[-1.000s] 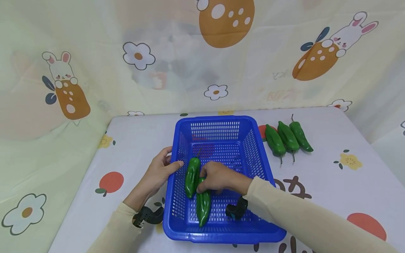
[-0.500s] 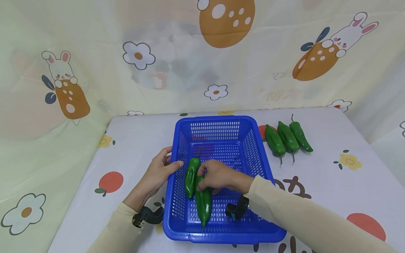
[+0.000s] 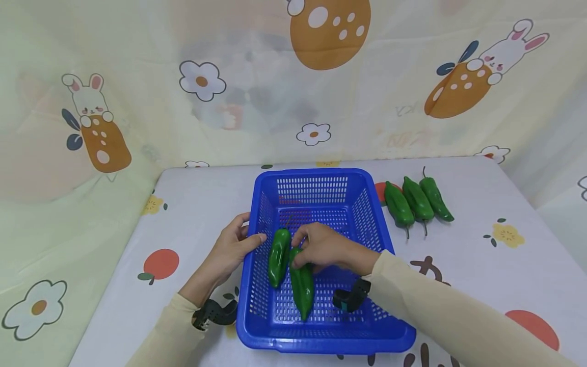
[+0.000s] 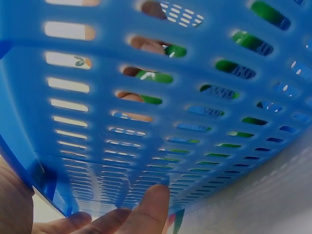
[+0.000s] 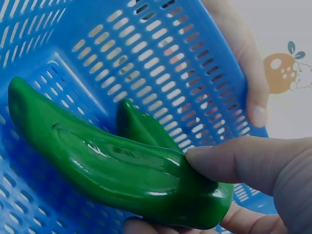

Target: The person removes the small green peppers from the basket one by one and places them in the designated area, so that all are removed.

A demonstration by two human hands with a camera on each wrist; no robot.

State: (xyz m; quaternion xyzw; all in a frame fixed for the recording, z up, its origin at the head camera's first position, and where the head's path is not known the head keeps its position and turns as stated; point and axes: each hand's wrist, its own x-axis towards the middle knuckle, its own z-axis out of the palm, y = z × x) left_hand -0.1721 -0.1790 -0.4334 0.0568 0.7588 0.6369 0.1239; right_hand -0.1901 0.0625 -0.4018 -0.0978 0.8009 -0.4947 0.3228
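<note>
My right hand (image 3: 326, 248) pinches a glossy green pepper (image 3: 302, 293) near its upper end, inside a blue plastic basket (image 3: 326, 344). The right wrist view shows the thumb (image 5: 229, 158) on top of this pepper (image 5: 117, 158) and other fingers under it. A second green pepper (image 3: 278, 260) lies along the basket's left side, its stem pointing away from me. My left hand (image 3: 232, 244) grips the basket's left rim, thumb over the edge. Seen from the left wrist, its fingers (image 4: 151, 209) are against the slotted outer wall (image 4: 146, 161), and green shows through the slots.
Three more green peppers (image 3: 415, 199) lie side by side on the printed tablecloth (image 3: 477, 255), right of the basket. A cloth backdrop (image 3: 257, 102) with rabbits and flowers rises behind the table. A black wrist strap (image 3: 215, 312) is on the left wrist.
My right hand has shifted slightly right and away from me, taking its pepper along, so the gap to the second pepper is wider. The left hand and basket stay in place.
</note>
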